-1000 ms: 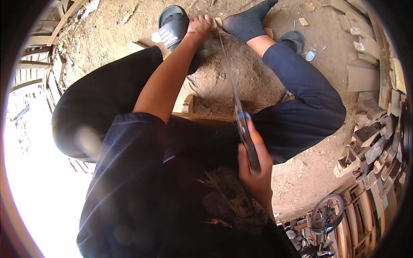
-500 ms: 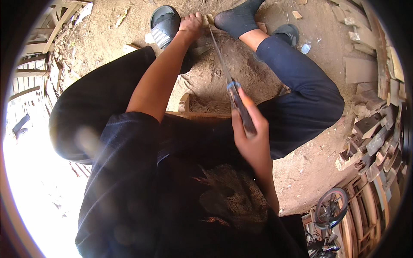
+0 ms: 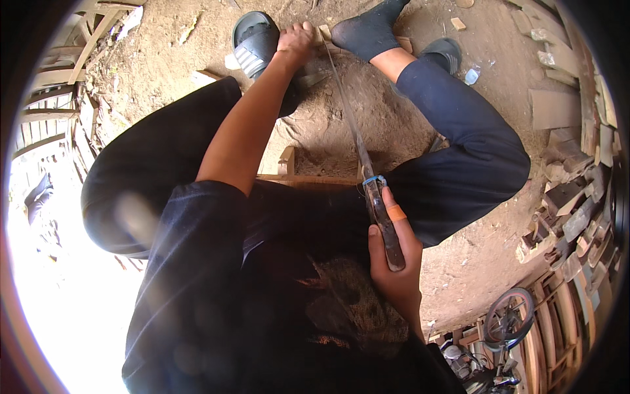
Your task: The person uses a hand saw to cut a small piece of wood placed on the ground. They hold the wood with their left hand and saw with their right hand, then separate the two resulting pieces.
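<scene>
A long, narrow handsaw (image 3: 348, 108) slants from my lap up toward my feet. My right hand (image 3: 399, 259) is closed around its dark handle, which has a blue binding at the blade end; an orange band circles one finger. The blade's far tip lies at a small piece of wood (image 3: 324, 31). On the left of the blade my left hand (image 3: 296, 43) presses down, fingers curled over the wood, most of which it hides. My foot in a dark sock (image 3: 362, 33) rests against the wood on the blade's right.
A dark sandal (image 3: 254, 43) is just left of my left hand, another sandal (image 3: 441, 54) beyond my right leg. A wooden board (image 3: 308, 178) lies across near my lap. Stacked wood offcuts (image 3: 577, 197) line the right, with a bicycle wheel (image 3: 508, 318) below on the dirt floor.
My right hand has pulled the saw back toward my body and slightly right, so more blade shows. My left hand stays at the wood.
</scene>
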Demonstrator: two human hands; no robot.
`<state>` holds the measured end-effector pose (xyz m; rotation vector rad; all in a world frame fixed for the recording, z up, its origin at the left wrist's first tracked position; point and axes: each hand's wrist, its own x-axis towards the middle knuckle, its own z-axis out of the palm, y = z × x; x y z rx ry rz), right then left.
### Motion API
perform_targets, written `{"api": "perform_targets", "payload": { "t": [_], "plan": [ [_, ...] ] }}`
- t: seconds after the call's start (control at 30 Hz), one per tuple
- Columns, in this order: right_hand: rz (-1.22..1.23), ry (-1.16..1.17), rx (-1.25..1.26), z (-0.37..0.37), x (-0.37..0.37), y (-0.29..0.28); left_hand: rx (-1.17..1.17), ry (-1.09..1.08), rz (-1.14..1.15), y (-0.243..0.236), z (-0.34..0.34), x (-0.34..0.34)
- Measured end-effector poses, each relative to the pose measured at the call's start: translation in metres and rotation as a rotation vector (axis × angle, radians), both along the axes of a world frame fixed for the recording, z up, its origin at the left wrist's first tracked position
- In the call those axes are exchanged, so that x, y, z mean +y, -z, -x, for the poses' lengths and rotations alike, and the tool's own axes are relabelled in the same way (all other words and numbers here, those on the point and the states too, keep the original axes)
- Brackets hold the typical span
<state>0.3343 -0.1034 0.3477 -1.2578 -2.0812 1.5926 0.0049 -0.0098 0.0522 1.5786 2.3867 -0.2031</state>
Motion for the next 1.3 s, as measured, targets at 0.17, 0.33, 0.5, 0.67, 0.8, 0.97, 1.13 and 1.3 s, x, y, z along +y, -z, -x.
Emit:
{"api": "perform_targets", "payload": {
  "t": [0.17,0.33,0.5,0.67,0.8,0.97,1.13,1.3],
  "plan": [
    [0.084,0.053,0.009,0.022,0.019,0.026,-0.047,-0.002,0.001,-0.002,0.001,-0.001],
    [0.066,0.000,-0.037,-0.004,-0.005,-0.010,0.056,-0.015,0.012,0.007,-0.003,-0.008],
    [0.064,0.027,-0.001,0.033,0.025,0.032,-0.085,-0.040,0.004,-0.015,-0.005,0.000],
    [0.063,0.032,0.006,0.002,0.001,-0.005,-0.032,-0.007,0.007,-0.016,0.002,0.003],
    [-0.014,0.014,0.076,0.027,0.016,0.037,-0.019,-0.036,-0.064,0.023,0.009,0.001],
    [0.027,0.008,0.044,0.001,0.006,0.004,0.011,-0.011,-0.068,0.025,0.014,0.002],
    [0.164,0.012,-0.056,0.040,0.033,0.032,0.270,0.200,-0.163,0.039,0.007,-0.006],
    [0.149,0.022,-0.043,-0.003,0.005,-0.012,0.015,0.003,0.022,0.004,0.006,-0.002]
  ]
}}
